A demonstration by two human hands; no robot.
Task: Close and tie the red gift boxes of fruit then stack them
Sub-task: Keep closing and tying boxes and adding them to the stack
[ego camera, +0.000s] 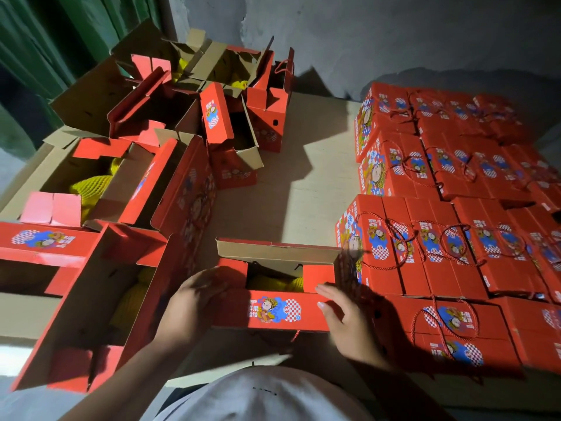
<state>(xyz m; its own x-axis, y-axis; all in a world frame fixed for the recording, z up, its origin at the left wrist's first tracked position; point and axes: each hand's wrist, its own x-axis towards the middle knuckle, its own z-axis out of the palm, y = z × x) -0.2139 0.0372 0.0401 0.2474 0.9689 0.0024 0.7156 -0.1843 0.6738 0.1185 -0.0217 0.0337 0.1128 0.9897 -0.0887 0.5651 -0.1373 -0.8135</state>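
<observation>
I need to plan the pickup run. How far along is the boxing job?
Done: many closed, tied boxes stacked on the right. In hand: the left hand and right hand are folding the flaps of one open box. Left: several open boxes on the left, some showing yellow-netted fruit.

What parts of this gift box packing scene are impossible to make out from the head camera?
- How much fruit the box being closed holds: its flaps and deep shadow leave only a yellow sliver.
- The left hand fingertips: motion blur and shadow.
- The closed stacked boxes: their contents are sealed in, and the right edge cuts off the stack.
- The boxes' printed text: too small.
</observation>
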